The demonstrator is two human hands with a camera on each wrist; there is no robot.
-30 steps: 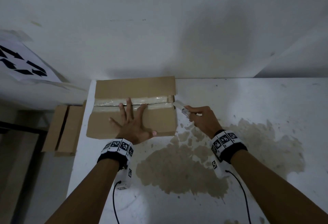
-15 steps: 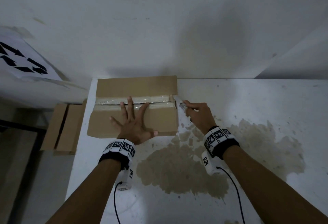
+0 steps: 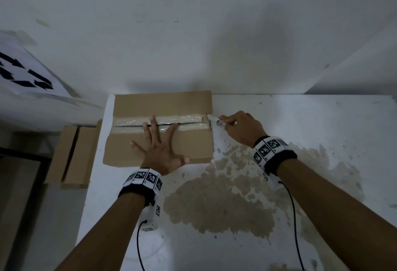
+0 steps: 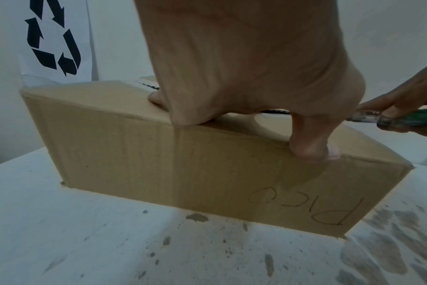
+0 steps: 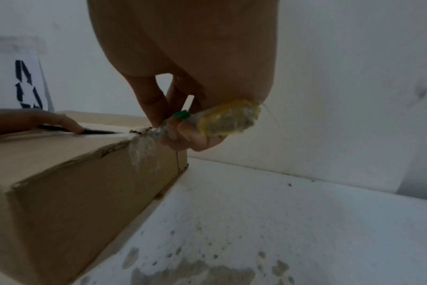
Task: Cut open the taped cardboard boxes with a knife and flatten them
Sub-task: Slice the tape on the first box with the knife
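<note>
A brown cardboard box [image 3: 193, 146] [image 4: 159, 164] [image 5: 61, 183] stands on the white table's far left corner, with clear tape [image 3: 182, 118] along its top seam. The seam shows a dark slit along its middle. My left hand [image 3: 159, 148] [image 4: 244, 77] lies flat on the box top with spread straight fingers. My right hand [image 3: 242, 129] [image 5: 183, 86] grips a clear-and-green utility knife [image 3: 218, 121] [image 4: 390, 119] [image 5: 222, 119]. Its tip is at the right end of the seam, on the box's top right edge.
The white table [image 3: 300, 142] has a large brown worn patch [image 3: 219, 202] in front of the box. A white wall rises right behind the box. Flattened cardboard [image 3: 71, 154] lies below the table's left edge. A recycling sign [image 3: 23, 75] hangs at left.
My right hand has moved up and left with the knife, from beside the box's right side to the end of the taped seam. The left hand stays pressed on the box.
</note>
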